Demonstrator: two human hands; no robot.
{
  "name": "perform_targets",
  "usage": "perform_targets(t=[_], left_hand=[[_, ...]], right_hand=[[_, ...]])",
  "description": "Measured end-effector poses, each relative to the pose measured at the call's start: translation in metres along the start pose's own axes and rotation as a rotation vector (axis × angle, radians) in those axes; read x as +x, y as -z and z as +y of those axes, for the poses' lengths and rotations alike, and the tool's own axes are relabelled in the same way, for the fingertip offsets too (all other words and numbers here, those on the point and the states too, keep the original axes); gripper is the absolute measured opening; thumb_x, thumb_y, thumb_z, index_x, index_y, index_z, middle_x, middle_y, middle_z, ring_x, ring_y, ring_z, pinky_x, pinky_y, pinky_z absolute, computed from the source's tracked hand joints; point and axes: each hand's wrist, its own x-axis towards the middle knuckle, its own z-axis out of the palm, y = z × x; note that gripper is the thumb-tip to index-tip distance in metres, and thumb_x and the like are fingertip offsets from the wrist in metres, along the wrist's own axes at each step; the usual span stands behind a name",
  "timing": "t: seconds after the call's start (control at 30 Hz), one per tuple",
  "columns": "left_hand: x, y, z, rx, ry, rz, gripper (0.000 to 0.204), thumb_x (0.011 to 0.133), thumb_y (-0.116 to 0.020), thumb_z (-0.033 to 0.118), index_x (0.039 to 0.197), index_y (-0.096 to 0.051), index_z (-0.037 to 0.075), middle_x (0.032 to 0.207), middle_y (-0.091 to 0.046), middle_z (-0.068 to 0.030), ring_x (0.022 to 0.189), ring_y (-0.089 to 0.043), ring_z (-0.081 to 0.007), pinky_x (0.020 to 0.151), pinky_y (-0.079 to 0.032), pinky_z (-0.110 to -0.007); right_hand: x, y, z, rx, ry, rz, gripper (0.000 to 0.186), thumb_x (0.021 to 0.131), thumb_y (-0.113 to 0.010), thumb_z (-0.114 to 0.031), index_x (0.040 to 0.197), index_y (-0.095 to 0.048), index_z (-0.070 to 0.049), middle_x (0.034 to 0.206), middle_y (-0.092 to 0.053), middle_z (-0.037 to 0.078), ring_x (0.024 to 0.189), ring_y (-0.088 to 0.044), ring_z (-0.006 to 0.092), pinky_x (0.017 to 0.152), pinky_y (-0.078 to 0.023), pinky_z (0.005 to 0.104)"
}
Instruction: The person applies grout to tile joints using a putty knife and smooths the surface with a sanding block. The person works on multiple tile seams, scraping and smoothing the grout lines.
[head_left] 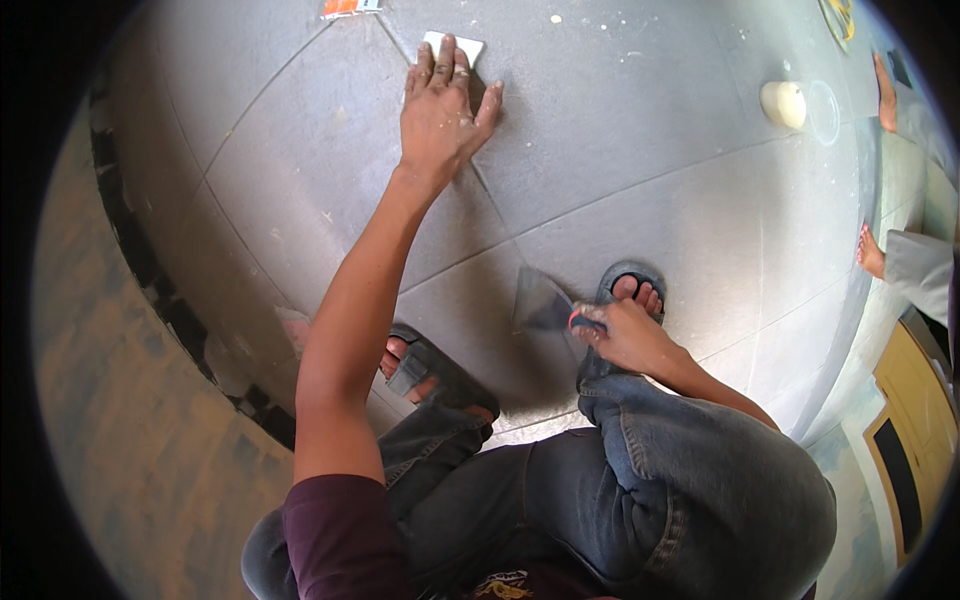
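My left hand (440,110) reaches far forward, its fingers stretched out and lying flat over a small white square pad (470,48) on the grey tiled floor (600,130). The thumb stands apart from the fingers, and much of the pad is hidden beneath them. Close to my right sandal, my right hand (630,338) is closed round the handle of a wide-bladed scraper (543,300). Its dark handle has a red edge, and the broad flat blade points left, just over the floor between my feet.
An orange and white packet (350,8) lies at the far edge. A round cream-coloured container (783,104) stands at the far right. Another person's bare feet (872,252) show at the right, beside a yellow panel (915,410). Along the left runs a dark broken tile edge (150,265).
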Motion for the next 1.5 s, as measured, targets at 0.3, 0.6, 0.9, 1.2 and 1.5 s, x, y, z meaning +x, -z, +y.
perform_targets(t=[0.3,0.6,0.9,1.2,1.5], left_hand=[[-0.008,0.007,0.014,-0.068,-0.158,-0.048,0.079,0.103,-0.045,0.057,0.154,-0.042,-0.004,0.166,-0.034,-0.0196,0.156,-0.026,-0.0377,0.128,-0.022,-0.047],[0.017,0.005,0.01,-0.107,0.085,-0.028,0.085,0.1,-0.045,0.064,0.149,-0.049,-0.006,0.164,-0.038,-0.0184,0.154,-0.031,-0.0364,0.127,-0.025,-0.043],[0.015,0.01,-0.006,-0.049,0.141,0.017,0.085,0.098,-0.049,0.063,0.149,-0.05,-0.004,0.159,-0.045,-0.0206,0.151,-0.036,-0.0389,0.124,-0.032,-0.044],[0.025,0.016,-0.005,-0.087,0.163,0.042,0.087,0.095,-0.052,0.064,0.145,-0.053,-0.007,0.159,-0.047,-0.0155,0.15,-0.038,-0.036,0.125,-0.031,-0.045],[0.017,0.004,-0.004,-0.162,0.157,0.028,0.082,0.097,-0.049,0.064,0.152,-0.049,0.002,0.157,-0.048,-0.0207,0.152,-0.036,-0.0342,0.124,-0.033,-0.046]], right_hand=[[0.002,-0.002,-0.004,-0.009,-0.001,-0.03,0.041,0.099,-0.067,-0.033,0.126,-0.072,-0.003,0.096,-0.072,0.03,0.09,-0.07,0.0463,0.09,-0.052,0.0502],[0.003,-0.005,0.002,-0.003,0.026,-0.07,0.036,0.096,-0.069,-0.03,0.114,-0.074,0.0,0.093,-0.071,0.032,0.093,-0.069,0.049,0.09,-0.052,0.0504],[-0.001,0.001,-0.011,0.004,-0.069,-0.005,0.042,0.096,-0.07,-0.036,0.122,-0.073,-0.002,0.096,-0.072,0.03,0.095,-0.07,0.0466,0.092,-0.052,0.0479],[-0.004,-0.015,0.003,-0.066,-0.035,-0.08,0.042,0.094,-0.071,-0.038,0.123,-0.074,-0.007,0.101,-0.072,0.03,0.101,-0.069,0.0481,0.101,-0.048,0.0515],[-0.008,0.006,0.006,-0.071,-0.059,-0.026,0.038,0.092,-0.071,-0.033,0.124,-0.074,-0.013,0.104,-0.073,0.028,0.098,-0.07,0.0471,0.105,-0.049,0.0452]])
